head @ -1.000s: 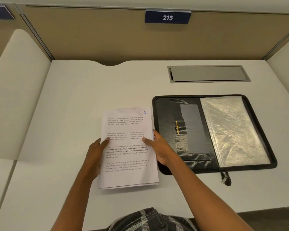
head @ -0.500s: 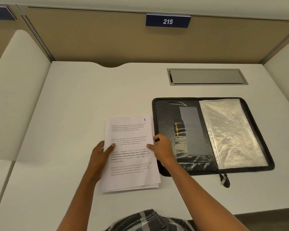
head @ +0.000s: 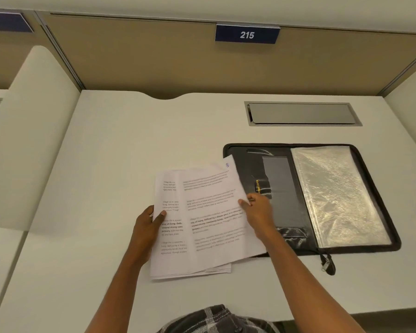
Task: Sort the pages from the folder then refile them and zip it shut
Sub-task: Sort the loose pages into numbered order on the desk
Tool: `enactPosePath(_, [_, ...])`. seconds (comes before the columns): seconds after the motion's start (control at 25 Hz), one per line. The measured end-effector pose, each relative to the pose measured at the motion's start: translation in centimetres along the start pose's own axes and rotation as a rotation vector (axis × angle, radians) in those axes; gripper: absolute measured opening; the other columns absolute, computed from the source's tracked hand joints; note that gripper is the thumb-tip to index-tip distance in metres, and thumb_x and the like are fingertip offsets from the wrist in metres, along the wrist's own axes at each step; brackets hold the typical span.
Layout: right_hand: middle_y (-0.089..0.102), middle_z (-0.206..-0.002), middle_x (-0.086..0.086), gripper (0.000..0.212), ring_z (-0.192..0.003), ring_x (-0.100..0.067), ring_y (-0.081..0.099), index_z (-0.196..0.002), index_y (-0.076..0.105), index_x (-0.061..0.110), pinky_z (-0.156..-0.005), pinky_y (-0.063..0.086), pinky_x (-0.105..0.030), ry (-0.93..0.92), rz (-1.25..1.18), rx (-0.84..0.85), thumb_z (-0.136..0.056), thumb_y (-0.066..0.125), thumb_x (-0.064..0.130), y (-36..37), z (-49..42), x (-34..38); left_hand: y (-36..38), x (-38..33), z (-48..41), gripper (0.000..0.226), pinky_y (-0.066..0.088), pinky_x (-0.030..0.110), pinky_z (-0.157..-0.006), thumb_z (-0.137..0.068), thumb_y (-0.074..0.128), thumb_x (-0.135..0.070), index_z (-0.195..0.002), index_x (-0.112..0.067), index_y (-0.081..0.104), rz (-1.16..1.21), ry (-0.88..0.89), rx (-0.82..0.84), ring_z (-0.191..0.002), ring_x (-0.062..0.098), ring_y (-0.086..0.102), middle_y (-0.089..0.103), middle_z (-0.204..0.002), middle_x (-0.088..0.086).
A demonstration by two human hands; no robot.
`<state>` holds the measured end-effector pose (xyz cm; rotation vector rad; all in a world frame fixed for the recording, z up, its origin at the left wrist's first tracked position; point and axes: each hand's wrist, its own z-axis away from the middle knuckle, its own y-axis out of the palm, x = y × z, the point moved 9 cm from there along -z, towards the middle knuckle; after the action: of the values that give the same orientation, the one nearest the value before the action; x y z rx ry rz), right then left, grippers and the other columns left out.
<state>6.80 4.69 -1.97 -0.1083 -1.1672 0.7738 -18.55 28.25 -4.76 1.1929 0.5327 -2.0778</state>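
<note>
**Head view, 1 entry**

- Left hand [head: 146, 227]: 1. The thumb lay on top of the stack of pages [head: 171, 258] at its left edge, with the fingers curled at that edge. It was judged to be a steadying hold, so the stack stayed put on the desk [head: 106, 164] while a sheet was taken off.
- Right hand [head: 259, 213]: 1. The thumb sat on the top page [head: 214, 207] at its right edge and the fingers were tucked out of sight beneath it, pinching the sheet. The page was skewed and lifted off the stack, and was judged to be in the middle of being peeled away for sorting.
- Top page: 1, with a handwritten 8 at the corner beyond the right thumb.
- Stack of pages: the count could not be told. At least 2 more sheet edges showed below the left thumb.
- Folder [head: 250, 169]: 1, lying open and flat just right of the right fingers, partly under the lifted page. It was likely left open ready for refiling.
- Clear sleeve [head: 334, 195]: 1, in the folder's half away from the fingers. No pages were seen in it.
- Zip pull [head: 327, 264]: 1, at the folder's near edge, to the right of the right forearm. The zip was undone.
</note>
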Motion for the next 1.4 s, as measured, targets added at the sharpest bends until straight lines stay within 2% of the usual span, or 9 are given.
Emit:
enactPosePath(0.12, [0.075,-0.101,-0.007,0.005,-0.093,-0.029,0.072,-0.097,0.068,0.015,-0.087,0.060,-0.051,0.123,-0.196,-0.035,-0.098,0.069,0.020,-2.7,-2.5,-0.7,-0.1,0.1,-0.2,0.020,0.059,0.055,-0.094,-0.105,0.062,-0.023,-0.123,-0.016,0.067,0.004,-0.003,-0.010,-0.103,0.028,0.076,0.078,-0.117,0.004])
enactPosePath(0.32, [0.074,-0.114,-0.011,0.026,-0.098,-0.032,0.072,-0.117,0.066,0.007,-0.091,0.059,-0.054,0.144,-0.120,0.104,-0.092,0.073,0.006,-4.1,-5.5,-0.5,-0.1,0.1,-0.3,0.019,0.060,0.053,-0.093,-0.105,0.062,-0.025,-0.121,-0.017,0.068,0.001,-0.012,-0.018,-0.103,0.026,0.076,0.078,-0.116,0.003])
enactPosePath(0.48, [0.071,-0.119,-0.018,0.034,-0.104,-0.039,0.070,-0.123,0.064,0.006,-0.094,0.056,-0.059,0.164,-0.211,0.002,-0.091,0.074,0.003,-7.8,-8.1,-0.1,0.0,-0.1,-0.1,0.018,0.061,0.048,-0.090,-0.105,0.061,-0.024,-0.120,-0.016,0.068,-0.010,-0.019,-0.022,-0.102,0.025,0.076,0.078,-0.115,0.001])
enactPosePath(0.64, [0.071,-0.119,-0.015,0.035,-0.104,-0.035,0.070,-0.126,0.062,0.011,-0.087,0.058,-0.051,0.244,-0.389,0.013,-0.092,0.072,0.004,-9.3,-10.9,1.4,-0.1,0.0,-0.2,0.019,0.061,0.049,-0.090,-0.106,0.060,-0.028,-0.121,-0.018,0.068,-0.022,-0.033,-0.009,-0.101,0.024,0.077,0.078,-0.115,0.000])
enactPosePath(0.8, [0.069,-0.119,-0.015,0.023,-0.097,-0.030,0.069,-0.116,0.062,0.009,-0.077,0.057,-0.045,0.247,-0.509,0.036,-0.096,0.065,-0.001,-6.8,-13.8,4.8,-0.2,-0.2,-0.2,0.015,0.062,0.046,-0.087,-0.106,0.060,-0.029,-0.115,-0.021,0.068,-0.084,-0.032,-0.031,-0.095,0.020,0.078,0.079,-0.110,-0.003])
enactPosePath(0.88, [0.069,-0.117,-0.015,0.019,-0.097,-0.030,0.068,-0.112,0.063,0.010,-0.076,0.058,-0.045,0.254,-0.504,0.067,-0.097,0.064,-0.001,-4.3,-14.8,6.7,-0.3,-0.3,-0.3,0.015,0.062,0.046,-0.087,-0.105,0.060,-0.031,-0.113,-0.022,0.068,-0.104,-0.031,-0.032,-0.095,0.019,0.078,0.079,-0.109,-0.005])
enactPosePath(1.08, [0.068,-0.117,-0.014,0.029,-0.099,-0.030,0.067,-0.124,0.062,0.006,-0.083,0.058,-0.046,0.257,-0.435,0.153,-0.096,0.065,-0.002,3.1,-16.3,10.0,-0.2,-0.6,-0.2,0.017,0.061,0.039,-0.086,-0.105,0.060,-0.032,-0.117,-0.022,0.068,-0.127,-0.006,-0.040,-0.097,0.013,0.076,0.078,-0.111,-0.008])
enactPosePath(1.24, [0.069,-0.123,-0.014,0.019,-0.106,-0.033,0.068,-0.110,0.067,0.011,-0.094,0.058,-0.050,0.217,-0.297,0.131,-0.094,0.069,0.000,6.5,-17.4,11.6,-0.6,0.3,-0.4,0.045,0.060,0.042,-0.096,-0.100,0.063,-0.052,-0.133,-0.022,0.062,-0.136,-0.039,-0.046,-0.108,0.011,0.073,0.074,-0.125,-0.010])
enactPosePath(1.4, [0.068,-0.126,-0.015,0.018,-0.103,-0.028,0.066,-0.112,0.065,0.007,-0.085,0.058,-0.037,0.091,-0.109,0.029,-0.095,0.068,0.002,7.1,-18.3,13.6,-0.6,1.3,-0.3,0.047,0.059,0.048,-0.097,-0.097,0.065,-0.054,-0.134,-0.026,0.063,-0.090,-0.054,0.008,-0.111,0.016,0.073,0.074,-0.126,-0.009])
